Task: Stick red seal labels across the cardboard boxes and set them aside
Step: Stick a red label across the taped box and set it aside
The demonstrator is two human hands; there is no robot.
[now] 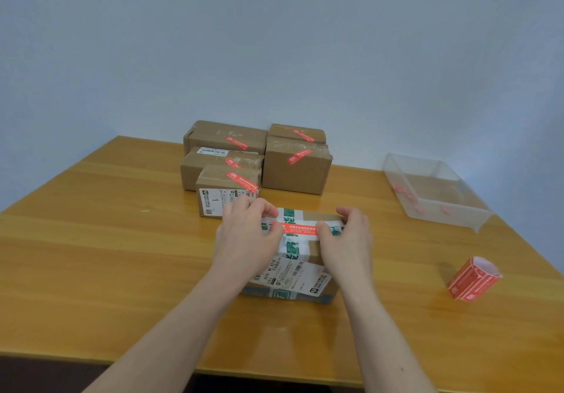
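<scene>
On the wooden tabletop [91, 255], at the upper middle of the frame, five sealed boxes [232, 160] sit bunched against the wall, each with a red label stuck across its top. Just below them, at the centre, is a box [300, 267] wrapped in green-and-white tape. The left hand [247, 233] presses down one end of a red label [300, 229] lying across the box top, fingers curled over the far edge; the right hand [348, 237] presses the other end the same way. At the upper right stands a clear plastic tray [457, 218] holding small red scraps. Lower right, a roll of red labels [473, 279] lies on its side.
</scene>
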